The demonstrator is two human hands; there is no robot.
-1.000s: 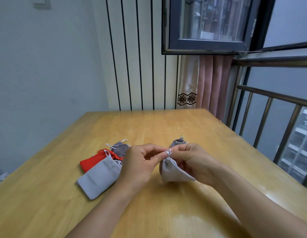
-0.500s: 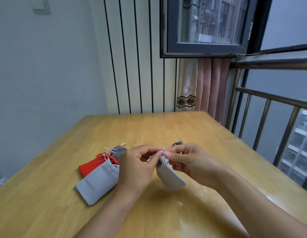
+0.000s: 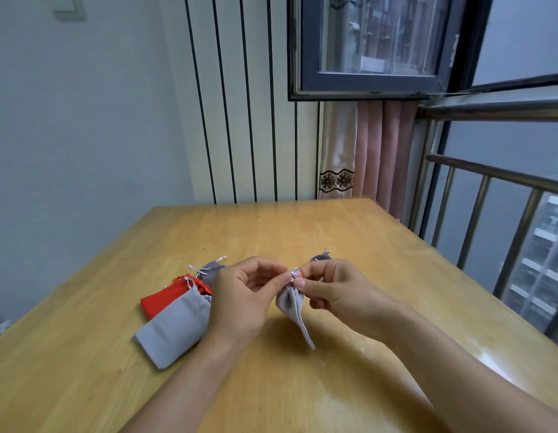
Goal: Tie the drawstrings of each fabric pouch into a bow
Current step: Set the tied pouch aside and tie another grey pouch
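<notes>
Two hands work at the neck of one small light-grey fabric pouch [image 3: 292, 307], held up over the wooden desk [image 3: 349, 239]. Left hand [image 3: 243, 298]: thumb and forefinger pinched together on the white drawstring [image 3: 294, 272] at the gathered top of the pouch; other fingers curled. Right hand [image 3: 337, 290]: forefinger and thumb pinched on the same drawstring from the opposite side, fingertips of the two hands nearly touching. Pouch body hangs down from the pinch, narrow and edge-on to the camera, lower corner close to the desk surface; whether it touches cannot be told. Whether the knot or bow is formed cannot be told; the cord is too small and partly hidden by fingertips.

On the desk, left of the left hand: flat light-grey rectangular pouch [image 3: 174, 329], lying on top of a red fabric pouch [image 3: 165, 296]. Just beyond these, a darker grey pouch [image 3: 212, 270] with white cords loose at its mouth, partly hidden by the left hand. Beyond the right hand, another dark grey pouch [image 3: 320, 257], only its top and cord ends visible.

Background: striped wall panel [image 3: 240, 104], window frame [image 3: 365, 82], pink curtain [image 3: 384, 151], metal railing [image 3: 490, 173] on the right.
</notes>
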